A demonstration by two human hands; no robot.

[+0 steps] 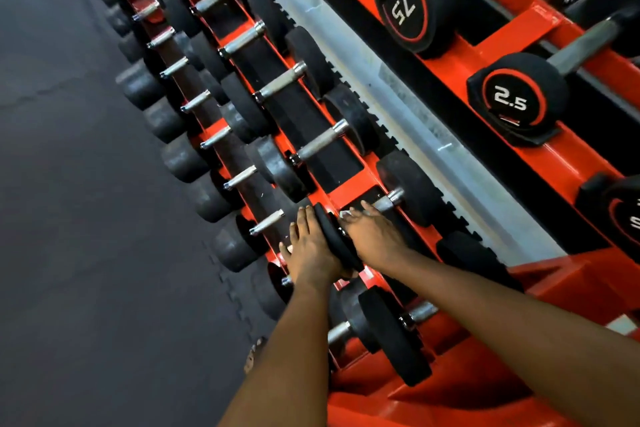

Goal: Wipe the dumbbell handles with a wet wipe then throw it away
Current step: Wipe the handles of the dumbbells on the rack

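A black dumbbell point(410, 189) lies on the middle shelf of the orange rack point(349, 191). My right hand point(372, 236) is wrapped over its steel handle point(389, 200), with a white wet wipe point(346, 215) showing under the fingers. Most of the handle is hidden beneath that hand. My left hand point(310, 250) lies flat with straight fingers against the outer face of the dumbbell's near weight head point(334, 241).
Rows of black dumbbells with steel handles point(280, 83) fill the rack's shelves to the far end. Larger dumbbells marked 75 point(403, 0) and 2.5 point(512, 99) sit on the top shelf. Dark rubber floor point(79, 184) stretches to the left.
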